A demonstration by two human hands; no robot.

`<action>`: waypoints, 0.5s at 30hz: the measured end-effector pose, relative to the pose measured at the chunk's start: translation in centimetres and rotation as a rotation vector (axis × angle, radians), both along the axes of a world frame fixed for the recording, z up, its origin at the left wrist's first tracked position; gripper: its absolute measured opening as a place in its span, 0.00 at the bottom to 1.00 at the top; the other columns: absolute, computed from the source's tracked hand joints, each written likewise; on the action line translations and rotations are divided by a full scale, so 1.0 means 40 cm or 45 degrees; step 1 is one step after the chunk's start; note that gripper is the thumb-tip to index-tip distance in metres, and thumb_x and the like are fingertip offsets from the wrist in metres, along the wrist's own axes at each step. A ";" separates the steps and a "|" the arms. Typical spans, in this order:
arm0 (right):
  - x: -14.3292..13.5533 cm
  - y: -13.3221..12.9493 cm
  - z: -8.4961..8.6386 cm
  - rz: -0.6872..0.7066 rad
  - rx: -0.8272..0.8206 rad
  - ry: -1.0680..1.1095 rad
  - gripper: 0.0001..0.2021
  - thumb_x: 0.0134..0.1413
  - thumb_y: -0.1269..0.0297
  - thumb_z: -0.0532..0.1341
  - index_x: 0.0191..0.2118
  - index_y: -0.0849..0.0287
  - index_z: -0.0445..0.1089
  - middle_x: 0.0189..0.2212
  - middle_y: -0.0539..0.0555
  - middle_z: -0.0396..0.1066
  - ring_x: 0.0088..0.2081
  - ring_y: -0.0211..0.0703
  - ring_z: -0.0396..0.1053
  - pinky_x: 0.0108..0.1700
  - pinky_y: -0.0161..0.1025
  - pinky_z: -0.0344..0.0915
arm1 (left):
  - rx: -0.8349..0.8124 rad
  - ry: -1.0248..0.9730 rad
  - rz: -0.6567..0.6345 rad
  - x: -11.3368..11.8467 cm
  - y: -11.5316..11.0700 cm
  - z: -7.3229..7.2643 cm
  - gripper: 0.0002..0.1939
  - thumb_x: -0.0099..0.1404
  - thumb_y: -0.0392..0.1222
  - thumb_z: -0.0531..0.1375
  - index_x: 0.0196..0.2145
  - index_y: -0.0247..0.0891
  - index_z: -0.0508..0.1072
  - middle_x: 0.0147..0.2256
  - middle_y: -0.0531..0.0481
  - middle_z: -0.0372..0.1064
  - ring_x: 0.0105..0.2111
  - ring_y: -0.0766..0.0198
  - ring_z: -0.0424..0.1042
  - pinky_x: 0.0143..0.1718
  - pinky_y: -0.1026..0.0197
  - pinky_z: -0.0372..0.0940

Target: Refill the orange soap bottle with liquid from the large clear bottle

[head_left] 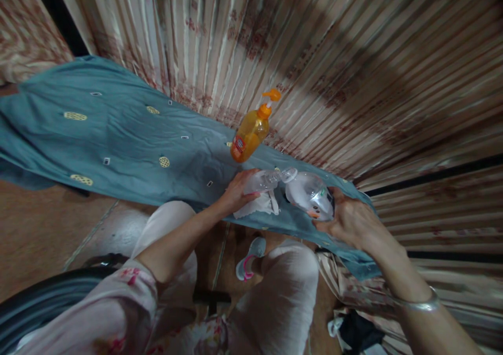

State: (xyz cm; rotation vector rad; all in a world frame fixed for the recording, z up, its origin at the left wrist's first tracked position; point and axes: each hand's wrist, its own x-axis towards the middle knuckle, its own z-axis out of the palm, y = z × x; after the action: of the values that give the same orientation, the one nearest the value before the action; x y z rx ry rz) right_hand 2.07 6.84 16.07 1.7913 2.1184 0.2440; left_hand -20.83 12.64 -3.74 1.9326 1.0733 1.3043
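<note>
Two clear bottles held mouth to mouth above a cloth-covered worktop (pixel 129 145).
The left hand (pixel 237 191) is clamped on a small ribbed bottle (pixel 265 181), the right hand (pixel 348 219) around a wider, rounded bottle (pixel 304 188) whose green-and-orange marking is too small to read; whether the mouths touch, I cannot tell. Crumpled white fabric (pixel 262 205) lies beneath the smaller one. Behind stands a glossy amber pump bottle (pixel 250 133), its red label illegible. The teal cloth bears yellow pineapple prints.

One orange pump bottle (pixel 251 135), two clear bottles (pixel 257 182) (pixel 304 190), one white cloth (pixel 261 206), one bracelet (pixel 426 304)
</note>
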 end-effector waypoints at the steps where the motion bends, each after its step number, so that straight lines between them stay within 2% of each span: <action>1: 0.000 0.000 0.000 0.000 -0.002 0.002 0.30 0.47 0.47 0.58 0.50 0.64 0.60 0.27 0.59 0.74 0.31 0.54 0.74 0.30 0.40 0.59 | 0.000 -0.004 -0.003 0.000 0.000 0.000 0.31 0.60 0.45 0.63 0.58 0.38 0.59 0.56 0.39 0.64 0.56 0.50 0.64 0.59 0.47 0.59; 15: -0.009 -0.002 0.005 -0.023 -0.022 -0.005 0.29 0.47 0.49 0.58 0.50 0.65 0.60 0.28 0.60 0.74 0.32 0.54 0.74 0.31 0.40 0.60 | -0.009 0.019 0.016 0.000 0.000 -0.002 0.32 0.60 0.46 0.63 0.59 0.39 0.59 0.57 0.42 0.64 0.57 0.51 0.64 0.59 0.48 0.59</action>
State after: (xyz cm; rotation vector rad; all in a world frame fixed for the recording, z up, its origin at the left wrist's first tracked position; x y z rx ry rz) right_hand 1.72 6.76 16.28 1.7980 2.0940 0.2237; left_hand -20.83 12.66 -3.82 1.9361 1.0971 1.2933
